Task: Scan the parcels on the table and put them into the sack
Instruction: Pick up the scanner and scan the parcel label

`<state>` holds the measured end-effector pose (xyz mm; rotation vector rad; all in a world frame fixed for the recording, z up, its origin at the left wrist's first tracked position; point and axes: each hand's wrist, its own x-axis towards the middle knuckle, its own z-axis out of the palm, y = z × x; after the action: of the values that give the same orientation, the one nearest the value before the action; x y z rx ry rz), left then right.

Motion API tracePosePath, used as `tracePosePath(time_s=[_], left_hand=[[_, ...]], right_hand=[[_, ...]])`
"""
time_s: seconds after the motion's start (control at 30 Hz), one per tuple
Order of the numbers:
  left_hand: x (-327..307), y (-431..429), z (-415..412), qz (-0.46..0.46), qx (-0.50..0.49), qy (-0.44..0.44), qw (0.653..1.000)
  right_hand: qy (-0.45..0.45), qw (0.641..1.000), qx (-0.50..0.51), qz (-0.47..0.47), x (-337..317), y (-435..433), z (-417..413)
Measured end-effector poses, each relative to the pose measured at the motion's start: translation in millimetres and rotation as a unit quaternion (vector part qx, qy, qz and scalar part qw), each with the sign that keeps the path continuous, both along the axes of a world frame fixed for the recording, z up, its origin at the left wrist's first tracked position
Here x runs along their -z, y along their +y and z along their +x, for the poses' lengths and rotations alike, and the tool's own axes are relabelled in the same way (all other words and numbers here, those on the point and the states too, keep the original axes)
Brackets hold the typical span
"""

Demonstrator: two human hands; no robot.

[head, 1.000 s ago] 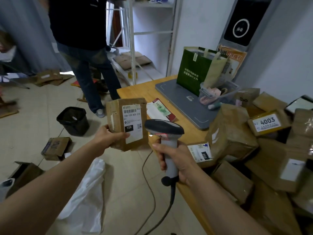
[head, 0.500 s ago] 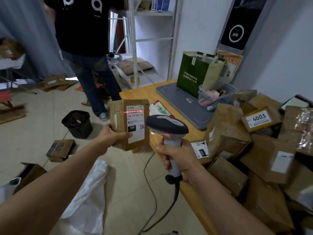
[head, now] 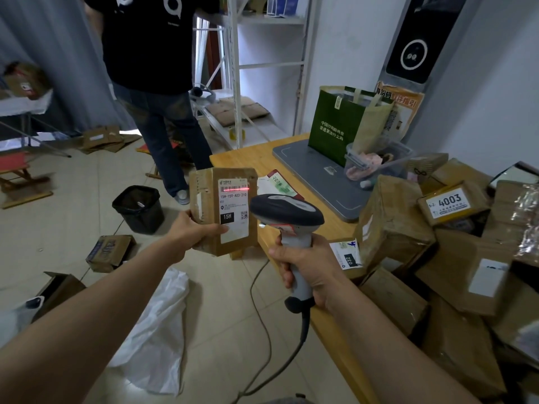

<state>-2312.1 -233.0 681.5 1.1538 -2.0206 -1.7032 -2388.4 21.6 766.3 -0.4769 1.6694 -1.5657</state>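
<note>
Both grips are closed: the left hand (head: 192, 228) pinches a parcel (head: 224, 208) by its lower edge, upright over the floor (head: 227, 301) just left of the bench (head: 242, 158) edge, and the right hand (head: 309, 266) wraps the scanner (head: 287, 212) handle. A red line (head: 234, 189) crosses the parcel label. The sack (head: 154, 330) lies on open floor, near left.

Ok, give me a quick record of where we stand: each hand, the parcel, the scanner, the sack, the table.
left hand: holds the parcel upright, label facing the camera
right hand: grips the scanner by its handle
scan: red line lies across the barcode at the label's top
sack: white, crumpled on the floor
table: pile of parcels at the right
stage: scanning; parcel not yet in sack
</note>
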Motion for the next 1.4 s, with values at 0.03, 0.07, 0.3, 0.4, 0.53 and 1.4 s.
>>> tracePosePath(time_s=[0.03, 0.07, 0.3, 0.4, 0.53, 1.4], left_hand=[[0, -1, 0, -0.001, -0.003, 0.000, 1.000], [0, -1, 1, -0.002, -0.006, -0.001, 1.000], [1, -9, 6, 0.011, -0.011, 0.001, 1.000], [0, -11, 9, 0.015, -0.015, 0.000, 1.000], [0, -15, 13, 0.015, -0.018, -0.005, 1.000], [102, -56, 55, 0.235, -0.287, -0.046, 0.928]], right_hand=[[0.002, 1.000, 0.000, 0.003, 0, -1, 0], [0.004, 1.000, 0.000, 0.005, 0, -2, 0], [-0.011, 1.000, -0.011, 0.002, 2, -9, 0], [-0.011, 1.000, -0.014, -0.003, 2, -14, 0], [-0.003, 1.000, -0.019, -0.003, 2, -19, -1], [-0.339, 0.939, -0.013, -0.053, 131, -73, 1]])
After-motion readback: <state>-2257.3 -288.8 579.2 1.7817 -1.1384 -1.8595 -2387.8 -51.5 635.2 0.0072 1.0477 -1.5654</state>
